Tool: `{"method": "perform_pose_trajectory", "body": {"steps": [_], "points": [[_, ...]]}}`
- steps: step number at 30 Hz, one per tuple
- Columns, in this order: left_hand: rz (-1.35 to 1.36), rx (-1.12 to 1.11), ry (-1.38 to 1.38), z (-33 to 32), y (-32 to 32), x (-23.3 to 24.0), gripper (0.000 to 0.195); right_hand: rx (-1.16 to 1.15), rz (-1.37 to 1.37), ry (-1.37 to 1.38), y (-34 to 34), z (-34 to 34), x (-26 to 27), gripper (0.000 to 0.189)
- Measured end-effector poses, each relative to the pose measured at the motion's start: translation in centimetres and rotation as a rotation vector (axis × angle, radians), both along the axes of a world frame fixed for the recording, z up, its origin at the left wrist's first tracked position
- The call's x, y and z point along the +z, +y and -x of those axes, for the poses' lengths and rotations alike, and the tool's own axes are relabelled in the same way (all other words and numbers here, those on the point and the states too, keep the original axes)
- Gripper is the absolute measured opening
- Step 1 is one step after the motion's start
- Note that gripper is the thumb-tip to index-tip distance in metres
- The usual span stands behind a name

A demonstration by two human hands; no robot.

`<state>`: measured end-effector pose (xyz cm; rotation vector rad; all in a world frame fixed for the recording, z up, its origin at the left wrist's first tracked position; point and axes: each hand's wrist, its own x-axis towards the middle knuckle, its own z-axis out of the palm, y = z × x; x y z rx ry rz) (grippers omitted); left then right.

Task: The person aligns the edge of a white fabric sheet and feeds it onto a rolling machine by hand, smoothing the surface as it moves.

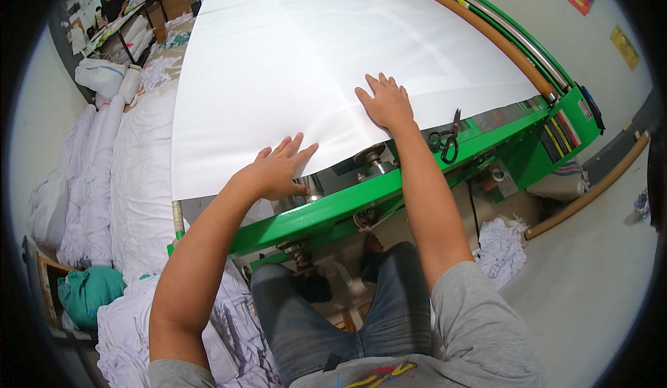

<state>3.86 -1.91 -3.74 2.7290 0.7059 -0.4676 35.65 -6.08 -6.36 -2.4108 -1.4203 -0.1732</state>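
Observation:
A wide white sheet (292, 65) lies over the bed of a green-framed roller machine (333, 205). On the sheet's near edge, left of centre, rests my left hand (276, 172), its fingers spread and its thumb towards the metal parts of the frame. My right hand (385, 101) is flat on the sheet farther in, fingers apart, palm down. Neither hand holds anything. Black-handled scissors (447, 140) lie on the machine's near edge, just right of my right forearm. Whether the sheet is paper or fabric, I cannot tell.
A brown cardboard roll (479, 20) runs along the machine's right side. White fabric (143, 179) is heaped on the left, above a green bundle (91, 295). A cardboard tube (594, 187) and crumpled white cloth (501, 250) lie on the floor at right. Other people are at the far left.

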Motion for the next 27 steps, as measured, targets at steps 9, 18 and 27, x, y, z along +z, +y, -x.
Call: {"method": "perform_pose_trajectory", "body": {"steps": [9,18,27], "points": [[0.014,-0.025,0.004,0.35,0.65,0.46,0.099,0.100,-0.339,-0.072,-0.12,-0.09,0.14,0.044],[0.017,-0.022,-0.001,0.33,0.43,0.68,0.100,0.070,-0.343,-0.042,0.04,-0.25,-0.37,0.043],[0.014,-0.028,0.018,0.23,0.62,0.60,0.100,0.049,-0.322,-0.062,0.10,-0.43,-0.46,0.039]]}}
